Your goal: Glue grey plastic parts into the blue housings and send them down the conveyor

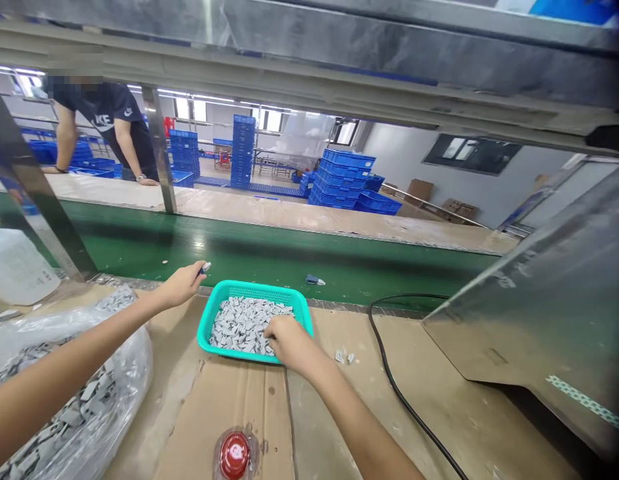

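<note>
Basket (pixel 262 288) of grey pieces (pixel 242 323) on the table (pixel 334 413), beside the green belt (pixel 259 263). Left hand (pixel 182 285): fingers clamped on a small blue-and-white part (pixel 205 267) just left of the basket. Right hand (pixel 292 343): fingers at the pieces, whether closed cannot be told. A similar part (pixel 315 280) lies on the belt. Left, a plastic bag (pixel 139 373), partly hidden by the forearm (pixel 89 350); near, a red disc (pixel 234 455); right, a black cable (pixel 389 373), then a metal panel (pixel 534 293).

basket (pixel 239 355) mid-table, small parts (pixel 243 328) in it | bag (pixel 132 383) near left | jug (pixel 19 267) left, beyond bag | loose pieces (pixel 339 357) right of basket | cable (pixel 383 355) farther right | belt (pixel 254 257) beyond basket | crate stacks (pixel 243 153) behind belt
</note>
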Demonstrator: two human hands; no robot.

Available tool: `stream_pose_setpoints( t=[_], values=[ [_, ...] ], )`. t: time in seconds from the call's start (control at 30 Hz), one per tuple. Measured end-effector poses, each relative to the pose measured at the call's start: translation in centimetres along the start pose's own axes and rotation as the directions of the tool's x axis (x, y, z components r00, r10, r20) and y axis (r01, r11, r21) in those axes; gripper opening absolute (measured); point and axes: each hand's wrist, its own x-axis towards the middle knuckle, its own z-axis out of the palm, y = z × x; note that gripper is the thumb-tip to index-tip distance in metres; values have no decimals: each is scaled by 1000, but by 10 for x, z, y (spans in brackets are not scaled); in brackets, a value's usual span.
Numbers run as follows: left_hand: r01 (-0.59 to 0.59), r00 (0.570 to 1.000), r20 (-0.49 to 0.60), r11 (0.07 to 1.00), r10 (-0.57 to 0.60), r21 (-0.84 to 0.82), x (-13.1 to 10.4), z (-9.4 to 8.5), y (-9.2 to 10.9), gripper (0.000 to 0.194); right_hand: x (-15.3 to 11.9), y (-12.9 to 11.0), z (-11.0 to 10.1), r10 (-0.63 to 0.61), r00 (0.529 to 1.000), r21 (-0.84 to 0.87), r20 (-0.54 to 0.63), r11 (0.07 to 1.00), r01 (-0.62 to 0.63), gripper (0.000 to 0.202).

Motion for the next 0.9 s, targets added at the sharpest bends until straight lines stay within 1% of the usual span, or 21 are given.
stream_pose_setpoints(
  t=[0.07,0.13,0.17,0.23,0.27,0.33,0.4,0.47,0.5,0.57,0.63,0.67,0.73,0.77,0.83,0.9],
  values=[
    [-9,1000,20,996,7,89,22,10,-14,39,-1,2,1,-3,1000,21,-4,1000,3,9],
    [4,1000,29,988,-8,157,37,17,-23,44,-4,4,-1,-7,1000,59,-26,998,9,3],
    [17,999,23,982,-22,188,42,19,-26,46,-5,5,-2,-5,999,83,-45,997,8,9],
    [42,999,0,970,-43,238,51,21,-23,50,-10,7,-6,16,995,144,-95,990,-2,19],
    [40,999,-10,966,-39,255,56,22,-18,52,-14,8,-9,37,992,182,-123,983,-14,21],
    [-18,1000,8,966,17,258,69,26,5,55,-22,8,-13,89,981,269,-170,962,-40,20],
    [-143,988,85,967,127,213,85,37,39,50,-31,7,-15,144,969,359,-200,931,-64,16],
    [-271,952,180,954,246,128,97,55,79,37,-39,5,-16,197,956,440,-217,894,-84,13],
    [-313,933,214,946,290,83,101,65,99,33,-43,4,-16,224,948,473,-225,876,-94,13],
    [-349,908,246,937,338,-1,103,87,133,30,-51,1,-16,278,930,524,-241,844,-117,14],
    [-338,903,254,938,347,-79,101,103,156,32,-59,0,-16,326,913,558,-246,818,-142,17],
    [-319,905,256,940,339,-117,99,107,162,30,-63,0,-17,345,907,569,-244,808,-154,17],
    [-260,916,259,945,307,-199,98,106,169,26,-71,-1,-18,375,898,607,-227,776,-170,16],
    [-224,923,259,944,286,-243,97,101,169,24,-75,-1,-18,391,895,635,-215,752,-176,15],
    [-145,938,250,929,239,-342,91,87,166,25,-81,-4,-18,412,891,683,-192,708,-180,14],
    [-56,951,248,892,185,-450,71,69,159,20,-86,-10,-18,412,891,693,-190,699,-175,21]
  ],
)
